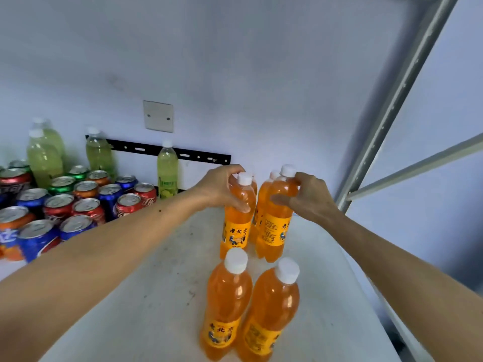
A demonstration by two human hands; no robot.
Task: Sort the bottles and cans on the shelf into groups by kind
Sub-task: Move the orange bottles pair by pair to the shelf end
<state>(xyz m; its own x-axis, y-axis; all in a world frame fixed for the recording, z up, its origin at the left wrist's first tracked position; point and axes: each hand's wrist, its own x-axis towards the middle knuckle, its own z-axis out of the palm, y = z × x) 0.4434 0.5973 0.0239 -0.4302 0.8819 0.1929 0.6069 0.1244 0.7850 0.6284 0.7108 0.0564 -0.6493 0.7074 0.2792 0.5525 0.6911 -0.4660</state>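
Observation:
Several orange soda bottles with white caps stand upright on the white shelf (162, 296). My left hand (219, 189) grips the neck of one orange bottle (236, 231) at the back. My right hand (311, 197) grips the shoulder of another orange bottle (275, 231) just right of it, with further orange bottles partly hidden behind both. Two more orange bottles (227, 304) (269, 312) stand nearer to me. At the far left is a cluster of mixed cans (78, 205) in red, blue, green and orange. Behind them stand pale green bottles (44, 158), and one green bottle (167, 171) stands apart.
A grey metal upright (402, 87) and a crossbar (418, 165) of the shelf frame run along the right side. The wall behind carries a white plate (158, 116) and a black slotted bar (188, 154). Bare shelf lies between the cans and the orange bottles.

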